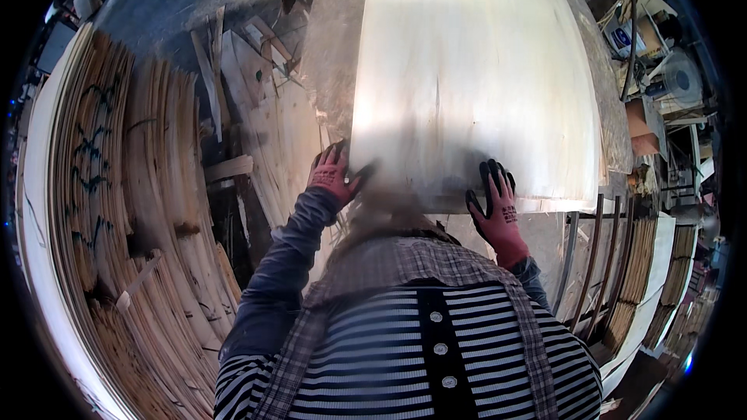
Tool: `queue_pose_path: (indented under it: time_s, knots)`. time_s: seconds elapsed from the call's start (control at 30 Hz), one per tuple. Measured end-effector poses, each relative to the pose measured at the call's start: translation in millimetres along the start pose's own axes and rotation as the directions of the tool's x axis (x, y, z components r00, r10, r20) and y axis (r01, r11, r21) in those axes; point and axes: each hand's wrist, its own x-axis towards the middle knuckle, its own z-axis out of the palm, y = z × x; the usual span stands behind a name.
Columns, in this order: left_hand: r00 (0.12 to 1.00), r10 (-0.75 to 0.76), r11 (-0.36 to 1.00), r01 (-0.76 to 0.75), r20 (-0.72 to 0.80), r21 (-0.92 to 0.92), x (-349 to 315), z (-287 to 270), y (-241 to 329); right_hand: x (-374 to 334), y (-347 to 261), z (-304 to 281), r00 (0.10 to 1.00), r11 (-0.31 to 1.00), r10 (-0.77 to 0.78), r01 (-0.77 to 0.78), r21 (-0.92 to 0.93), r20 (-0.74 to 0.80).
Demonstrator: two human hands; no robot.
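Note:
In front of me lies a wide, pale wood veneer sheet (475,85) on a worktable (331,39); a dark crack line runs along its middle. My left hand (334,175), in a red glove with black fingertips, rests at the sheet's left edge near the close corner, fingers spread. On the near edge, toward the right, my right hand (498,214) wears the same kind of glove and lies with its fingers stretched over the sheet's surface. Neither hand grips anything that I can see.
Tall stacks of veneer (101,179) stand along the left side. Loose wood strips (268,109) litter the floor between them and the table. At the right are a fan (681,78), a cardboard box (642,128), metal bars (595,264) and more veneer stacks (634,280).

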Motion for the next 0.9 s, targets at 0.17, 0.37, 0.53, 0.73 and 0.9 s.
queue_pose_path:
  time_s: [0.17, 0.37, 0.53, 0.73, 0.9]
  knots:
    - [0.981, 0.027, 0.998, -0.038, -0.192, -0.051, -8, 7, 5, 5, -7, 7, 0.998, 0.998, -0.056, 0.056, -0.012, -0.002]
    - [0.985, 0.063, 0.995, -0.074, -0.160, -0.061, -1, 14, -5, 13, -12, 2, 0.996, 0.996, -0.084, 0.084, -0.043, -0.014]
    - [0.964, 0.090, 0.947, -0.161, -0.249, -0.279, 10, 15, -15, 12, -9, 3, 0.999, 0.999, -0.037, 0.038, -0.038, 0.028]
    - [0.953, -0.057, 0.759, -0.151, -0.297, -0.633, 14, 6, 8, 15, -9, 6, 0.993, 0.998, -0.064, 0.066, -0.015, 0.102]
    - [0.987, 0.072, 0.681, -0.156, -0.147, -0.715, -6, -50, 100, 15, -13, 0, 0.984, 0.988, -0.137, 0.143, -0.051, 0.117]
